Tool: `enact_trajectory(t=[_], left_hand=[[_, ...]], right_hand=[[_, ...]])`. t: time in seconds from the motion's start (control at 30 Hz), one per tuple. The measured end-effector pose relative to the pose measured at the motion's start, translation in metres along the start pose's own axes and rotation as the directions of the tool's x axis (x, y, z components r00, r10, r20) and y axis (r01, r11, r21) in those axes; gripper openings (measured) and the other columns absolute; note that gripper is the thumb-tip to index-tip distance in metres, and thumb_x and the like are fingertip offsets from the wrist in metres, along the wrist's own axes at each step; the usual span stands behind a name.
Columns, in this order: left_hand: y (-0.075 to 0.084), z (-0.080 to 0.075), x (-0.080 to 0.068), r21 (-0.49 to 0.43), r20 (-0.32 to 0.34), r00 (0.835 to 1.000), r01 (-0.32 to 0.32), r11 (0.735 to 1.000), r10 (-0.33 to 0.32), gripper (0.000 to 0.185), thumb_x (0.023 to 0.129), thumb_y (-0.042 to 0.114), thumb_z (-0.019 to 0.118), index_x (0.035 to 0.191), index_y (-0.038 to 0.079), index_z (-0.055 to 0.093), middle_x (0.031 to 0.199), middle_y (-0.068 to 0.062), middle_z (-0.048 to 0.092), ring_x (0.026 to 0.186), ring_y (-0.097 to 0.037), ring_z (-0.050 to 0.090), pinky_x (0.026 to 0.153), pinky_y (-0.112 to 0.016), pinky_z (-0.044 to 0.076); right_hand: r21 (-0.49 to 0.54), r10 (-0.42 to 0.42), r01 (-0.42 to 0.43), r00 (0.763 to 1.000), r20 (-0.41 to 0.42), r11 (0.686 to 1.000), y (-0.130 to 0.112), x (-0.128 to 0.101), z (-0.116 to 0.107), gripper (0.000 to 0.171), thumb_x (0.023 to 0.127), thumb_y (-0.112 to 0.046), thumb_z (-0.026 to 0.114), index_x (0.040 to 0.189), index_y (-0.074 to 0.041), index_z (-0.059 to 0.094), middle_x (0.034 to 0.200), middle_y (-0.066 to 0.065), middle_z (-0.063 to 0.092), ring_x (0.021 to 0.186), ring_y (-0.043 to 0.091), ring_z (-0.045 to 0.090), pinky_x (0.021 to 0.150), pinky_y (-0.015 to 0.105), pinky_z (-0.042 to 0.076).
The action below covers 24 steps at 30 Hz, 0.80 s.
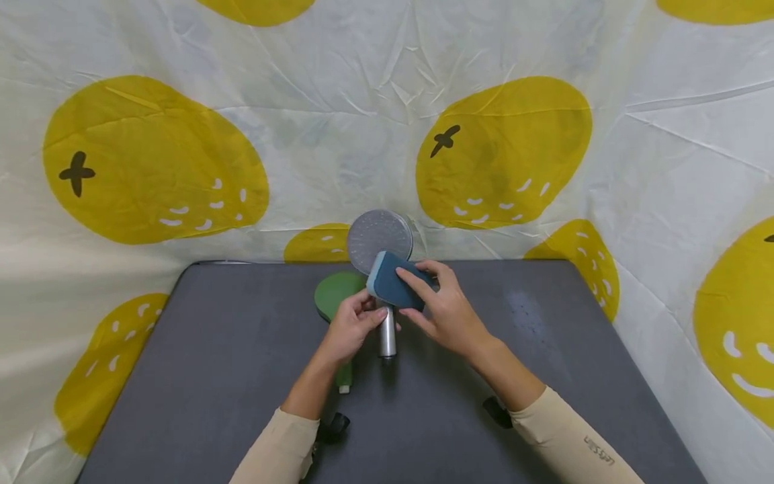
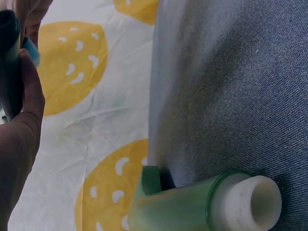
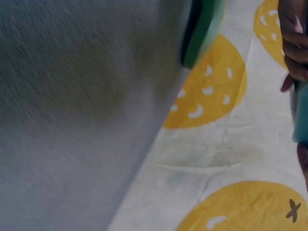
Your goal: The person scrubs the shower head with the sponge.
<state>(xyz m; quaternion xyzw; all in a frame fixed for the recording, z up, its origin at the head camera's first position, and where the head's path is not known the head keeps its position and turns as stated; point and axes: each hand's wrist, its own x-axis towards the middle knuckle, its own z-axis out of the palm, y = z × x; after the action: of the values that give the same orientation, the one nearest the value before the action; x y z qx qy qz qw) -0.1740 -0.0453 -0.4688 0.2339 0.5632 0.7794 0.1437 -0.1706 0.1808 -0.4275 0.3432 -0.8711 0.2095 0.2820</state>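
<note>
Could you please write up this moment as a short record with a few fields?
left hand: the left hand grips the handle of the silver shower head, held upright
right hand: the right hand holds the blue sponge against the lower part of the shower head's face
lying nearby: a green shower head flat on the table
surface: grey table
backdrop: white cloth with yellow fruit prints

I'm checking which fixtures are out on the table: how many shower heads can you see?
2. The silver shower head is held upright in the left hand; the green shower head lies on the grey table behind that hand. None seems hidden.
</note>
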Motion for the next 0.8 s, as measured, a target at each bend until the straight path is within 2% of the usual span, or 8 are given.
enact_trajectory(t=[0.03, 0.1, 0.17, 0.3, 0.4, 0.53, 0.7, 0.8], left_hand=[[0.000, 0.000, 0.000, -0.017, -0.007, 1.000, 0.000, 1.000, 0.000, 0.058, 0.105, 0.003, 0.055, 0.155, -0.010, 0.030, 0.125, -0.029, 0.062, 0.085, -0.021, 0.075, 0.086, -0.034, 0.063], [0.002, 0.001, 0.001, -0.035, -0.011, 1.000, 0.002, 0.999, -0.003, 0.060, 0.106, 0.003, 0.053, 0.157, -0.007, 0.024, 0.126, -0.032, 0.061, 0.084, -0.020, 0.075, 0.084, -0.032, 0.062], [0.004, 0.003, 0.000, -0.046, -0.006, 1.000, 0.017, 0.999, -0.018, 0.060, 0.106, 0.002, 0.051, 0.157, -0.006, 0.018, 0.126, -0.041, 0.058, 0.082, -0.017, 0.074, 0.083, -0.030, 0.062], [0.006, 0.005, -0.001, -0.050, 0.024, 0.999, 0.042, 0.998, -0.040, 0.058, 0.107, 0.003, 0.049, 0.154, -0.006, 0.016, 0.129, -0.050, 0.052, 0.083, -0.016, 0.074, 0.083, -0.031, 0.061], [0.007, 0.003, -0.001, -0.071, 0.064, 0.997, 0.056, 0.996, -0.052, 0.057, 0.107, 0.003, 0.049, 0.154, -0.003, 0.018, 0.128, -0.045, 0.054, 0.084, -0.017, 0.074, 0.083, -0.034, 0.062], [0.006, 0.000, 0.001, -0.113, 0.106, 0.991, 0.093, 0.989, -0.081, 0.057, 0.104, 0.000, 0.047, 0.155, 0.000, 0.021, 0.128, -0.031, 0.054, 0.084, -0.020, 0.073, 0.082, -0.036, 0.063], [0.003, -0.002, 0.002, -0.111, 0.081, 0.989, 0.131, 0.985, -0.123, 0.061, 0.097, -0.004, 0.041, 0.155, -0.002, 0.024, 0.118, -0.016, 0.056, 0.077, -0.018, 0.069, 0.075, -0.032, 0.062], [0.003, -0.003, 0.001, -0.103, 0.100, 0.985, 0.151, 0.983, -0.140, 0.064, 0.094, -0.005, 0.039, 0.156, -0.003, 0.023, 0.113, -0.013, 0.057, 0.075, -0.017, 0.067, 0.072, -0.031, 0.061]], right_hand=[[0.023, 0.004, -0.004, 1.000, -0.008, 1.000, 0.000, -0.002, 0.002, 0.071, 0.086, -0.025, 0.086, 0.148, -0.012, 0.054, 0.137, 0.030, 0.049, 0.124, 0.042, 0.051, 0.095, 0.053, 0.054], [0.068, 0.032, -0.029, 0.999, -0.041, 0.997, 0.000, -0.004, 0.004, 0.073, 0.085, -0.020, 0.087, 0.149, -0.011, 0.053, 0.139, 0.030, 0.046, 0.124, 0.041, 0.053, 0.094, 0.052, 0.056], [0.111, 0.073, -0.063, 0.994, -0.085, 0.992, 0.001, -0.004, 0.004, 0.080, 0.078, -0.010, 0.091, 0.149, -0.011, 0.052, 0.140, 0.030, 0.043, 0.123, 0.041, 0.054, 0.094, 0.053, 0.056], [0.160, 0.121, -0.098, 0.983, -0.139, 0.982, 0.004, 0.001, 0.003, 0.081, 0.078, -0.004, 0.090, 0.148, -0.010, 0.051, 0.140, 0.030, 0.041, 0.121, 0.041, 0.056, 0.095, 0.054, 0.056], [0.181, 0.109, -0.081, 0.982, -0.154, 0.980, 0.005, 0.008, 0.001, 0.080, 0.078, -0.002, 0.089, 0.148, -0.009, 0.051, 0.140, 0.030, 0.040, 0.124, 0.041, 0.054, 0.096, 0.055, 0.056], [0.224, 0.088, -0.052, 0.984, -0.152, 0.973, 0.006, 0.017, 0.000, 0.080, 0.078, -0.002, 0.089, 0.148, -0.010, 0.051, 0.142, 0.029, 0.039, 0.128, 0.041, 0.051, 0.100, 0.054, 0.053], [0.249, 0.065, -0.031, 0.990, -0.127, 0.968, 0.009, 0.024, -0.001, 0.079, 0.079, -0.001, 0.088, 0.149, -0.010, 0.051, 0.145, 0.027, 0.037, 0.131, 0.040, 0.049, 0.102, 0.052, 0.052], [0.245, 0.061, -0.029, 0.990, -0.125, 0.969, 0.011, 0.027, -0.003, 0.079, 0.079, 0.001, 0.087, 0.149, -0.008, 0.051, 0.145, 0.028, 0.037, 0.131, 0.040, 0.050, 0.101, 0.053, 0.052]])
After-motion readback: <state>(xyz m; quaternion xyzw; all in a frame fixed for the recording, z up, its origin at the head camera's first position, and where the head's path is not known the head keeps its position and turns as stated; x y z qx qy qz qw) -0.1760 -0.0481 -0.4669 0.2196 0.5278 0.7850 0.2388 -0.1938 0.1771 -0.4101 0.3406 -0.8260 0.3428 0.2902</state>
